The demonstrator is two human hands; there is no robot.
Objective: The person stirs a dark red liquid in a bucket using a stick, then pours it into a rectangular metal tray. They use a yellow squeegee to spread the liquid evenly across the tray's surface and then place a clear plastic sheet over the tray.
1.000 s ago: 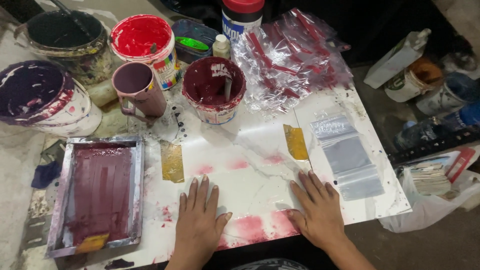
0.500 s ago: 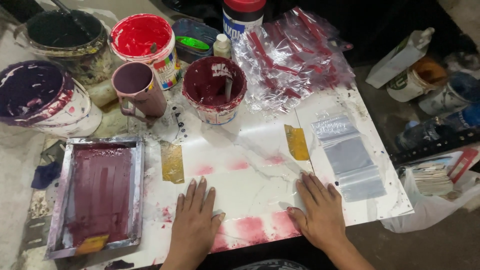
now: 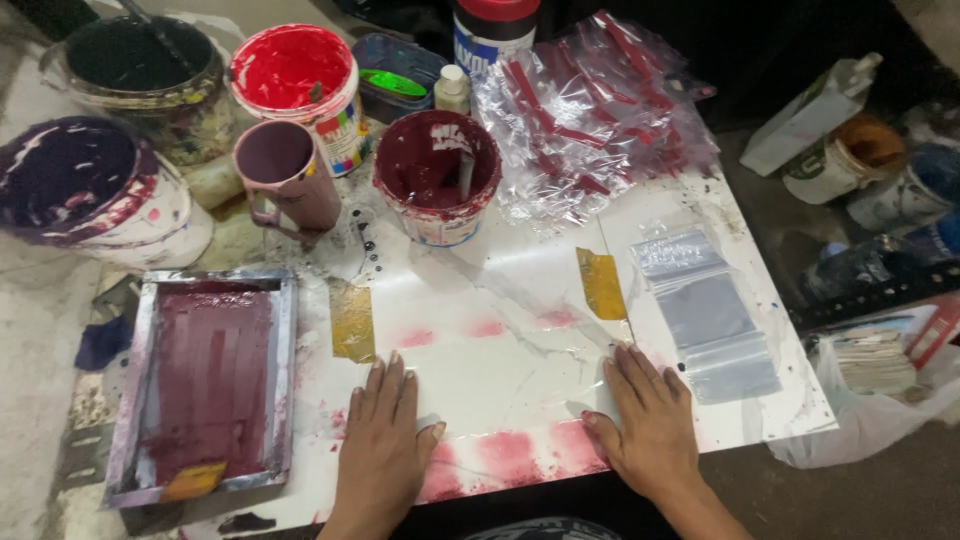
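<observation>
My left hand (image 3: 385, 440) and my right hand (image 3: 650, 425) lie flat, fingers spread, on a clear plastic sheet (image 3: 500, 300) taped to a white board (image 3: 770, 410) with two yellow tape strips (image 3: 352, 320) (image 3: 602, 283). Pink paint smudges mark the sheet between the hands. Neither hand holds anything. A small clear zip bag (image 3: 708, 315) lies just right of my right hand. A metal tray (image 3: 205, 380) smeared with maroon paint sits left of my left hand.
Behind the sheet stand a maroon paint tub (image 3: 437, 175), a red paint tub (image 3: 293, 85), a purple mug (image 3: 285, 175), a dark purple bucket (image 3: 80, 190) and a black bucket (image 3: 135, 70). A heap of clear bags with red strips (image 3: 590, 110) lies back right. Bottles and cans (image 3: 850, 150) crowd the floor at right.
Both hands stay flat on the sheet. The right hand has slid slightly left and toward the near edge; the left hand has barely shifted.
</observation>
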